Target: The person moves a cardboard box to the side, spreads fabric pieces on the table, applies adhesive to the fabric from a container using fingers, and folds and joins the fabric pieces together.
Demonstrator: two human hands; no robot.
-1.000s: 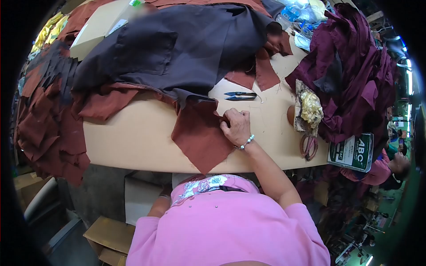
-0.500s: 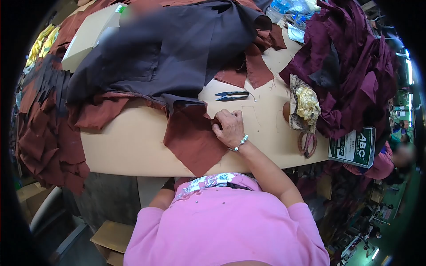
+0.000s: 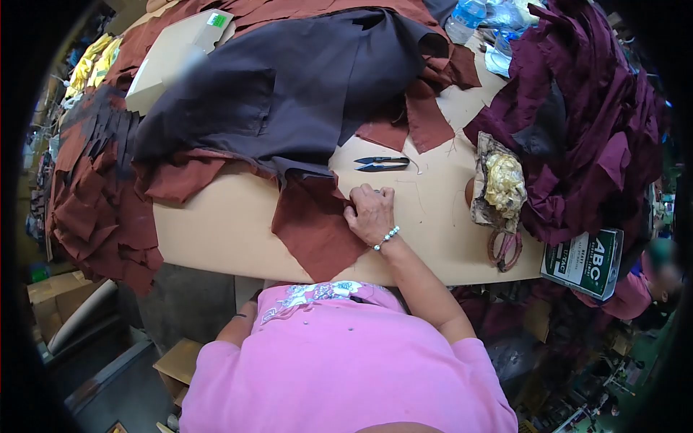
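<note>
My right hand (image 3: 372, 215), with a beaded bracelet at the wrist, lies on the tabletop with its fingers curled in. Its thumb side touches the edge of a rust-brown cloth piece (image 3: 317, 227); whatever the fingers hold, if anything, is hidden. That piece hangs out from under a large dark grey cloth (image 3: 303, 94), its point near the front edge. Just beyond the hand lie thread snips (image 3: 382, 164) with dark blades. My left forearm drops below the table's front edge, and the left hand is out of sight.
A purple cloth heap (image 3: 577, 130) fills the right side. Before it are crumpled yellowish plastic (image 3: 504, 184), scissor handles (image 3: 504, 250) and a green ABC box (image 3: 583, 263). Rust-brown pieces (image 3: 101, 209) hang off at left, near a cardboard box (image 3: 177, 58). A bottle (image 3: 465, 20) stands behind.
The view has shifted slightly. My left arm has shifted a little below the table edge. The right hand keeps its place beside the rust-brown cloth.
</note>
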